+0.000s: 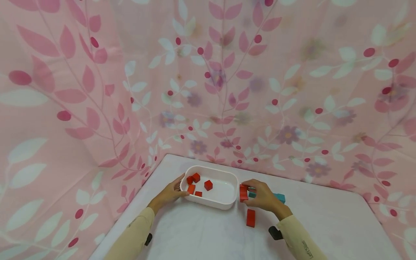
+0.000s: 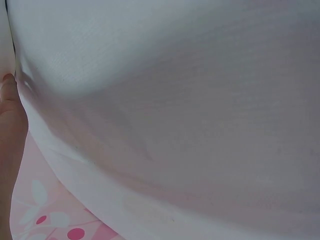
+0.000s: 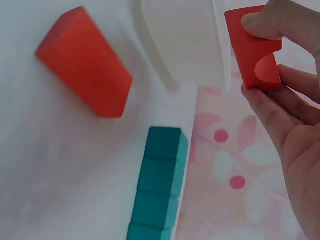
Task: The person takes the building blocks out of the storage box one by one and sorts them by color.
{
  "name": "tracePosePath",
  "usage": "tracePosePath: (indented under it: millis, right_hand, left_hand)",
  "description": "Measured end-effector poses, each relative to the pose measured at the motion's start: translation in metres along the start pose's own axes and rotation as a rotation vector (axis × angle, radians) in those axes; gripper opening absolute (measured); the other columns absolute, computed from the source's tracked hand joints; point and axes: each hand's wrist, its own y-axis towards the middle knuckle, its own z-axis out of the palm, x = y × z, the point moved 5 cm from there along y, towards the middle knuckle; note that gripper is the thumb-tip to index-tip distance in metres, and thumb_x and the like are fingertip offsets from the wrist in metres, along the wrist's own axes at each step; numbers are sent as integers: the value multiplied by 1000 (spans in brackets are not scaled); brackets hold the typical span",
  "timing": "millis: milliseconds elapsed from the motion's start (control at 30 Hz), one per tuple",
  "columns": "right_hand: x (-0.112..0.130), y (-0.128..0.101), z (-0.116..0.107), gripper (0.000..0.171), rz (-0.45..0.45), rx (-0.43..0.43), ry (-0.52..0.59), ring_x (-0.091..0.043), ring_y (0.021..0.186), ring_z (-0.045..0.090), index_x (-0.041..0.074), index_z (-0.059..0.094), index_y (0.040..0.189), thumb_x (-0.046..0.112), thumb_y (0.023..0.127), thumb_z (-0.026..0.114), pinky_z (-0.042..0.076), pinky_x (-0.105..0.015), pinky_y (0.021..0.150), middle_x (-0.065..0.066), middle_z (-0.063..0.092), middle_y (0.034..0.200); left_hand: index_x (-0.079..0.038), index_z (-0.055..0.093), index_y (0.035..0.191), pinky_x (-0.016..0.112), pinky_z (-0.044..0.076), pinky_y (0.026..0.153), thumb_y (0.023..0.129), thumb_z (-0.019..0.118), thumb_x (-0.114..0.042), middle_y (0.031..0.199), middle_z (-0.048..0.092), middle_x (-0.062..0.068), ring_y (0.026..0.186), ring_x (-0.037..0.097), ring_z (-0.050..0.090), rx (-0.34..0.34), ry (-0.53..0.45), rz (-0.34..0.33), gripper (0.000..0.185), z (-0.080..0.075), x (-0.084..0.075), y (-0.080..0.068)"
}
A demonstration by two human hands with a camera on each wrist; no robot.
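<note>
Presently my right hand [image 1: 263,196] pinched a red block [image 3: 255,47] beside the white tub [image 1: 224,202], whose rim my left hand [image 1: 169,193] gripped on the bench [image 1: 325,224].

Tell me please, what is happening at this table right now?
A person works with both hands at a white table. The left hand holds the rim of a white tub containing several small red blocks. The right hand pinches a red block beside the tub. Another red block and teal blocks lie on the table.

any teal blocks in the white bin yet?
No, the head view shows only red blocks inside the white bin; the teal blocks lie on the table beside the right hand.
</note>
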Motion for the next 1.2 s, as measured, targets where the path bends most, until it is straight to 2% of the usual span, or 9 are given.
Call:
tracePosePath:
  millis: [133, 333, 633, 767, 1000, 1200]
  right_hand:
    - [-11, -17, -6, 63, 17, -21, -33, -20, 109, 58, 14, 63, 126, 23, 69, 89, 53, -44, 90, 5, 62, 119]
    - [-29, -43, -10, 59, 51, 5, 70, -25, 108, 64, 5, 62, 125, 15, 72, 86, 52, -42, 90, -3, 61, 117]
    - [-51, -68, -5, 60, 98, -3, 21, -24, 105, 62, 5, 63, 122, 17, 69, 89, 55, -38, 86, -3, 60, 116]
    - [-57, -74, 2, 59, 102, 6, 25, -22, 104, 62, 5, 63, 122, 17, 70, 88, 55, -36, 87, -3, 62, 115]
    - [-63, -78, 12, 60, 130, 29, 18, -24, 107, 60, 5, 64, 122, 23, 70, 88, 55, -36, 86, -3, 63, 117]
    - [-64, -80, 13, 61, 125, 7, 35, -23, 106, 61, 6, 65, 121, 25, 69, 89, 55, -35, 87, -3, 64, 117]
  left_hand:
    - [-32, 24, 155, 42, 45, 102, 86, 77, -20, 158, 29, 6, 142, 33, 31, 1, -16, -12, 88, 0, 0, -1]
    - [-28, 24, 156, 46, 42, 103, 84, 79, -24, 159, 24, 9, 141, 36, 30, -17, 10, -32, 91, 0, -3, -1]
    - [-30, 24, 156, 43, 43, 102, 84, 78, -19, 159, 25, 7, 142, 33, 30, -8, -27, -19, 91, 0, -1, -1]
    - [-31, 23, 156, 41, 44, 101, 85, 78, -18, 160, 23, 5, 142, 32, 31, -1, -36, -12, 91, 1, -1, -2]
    - [-28, 24, 156, 42, 42, 103, 85, 77, -19, 159, 26, 9, 142, 33, 30, -15, -24, -18, 89, 1, -3, -4]
    - [-28, 24, 156, 43, 42, 103, 85, 78, -18, 158, 28, 9, 141, 32, 32, -11, -26, -13, 90, 1, -3, -3]
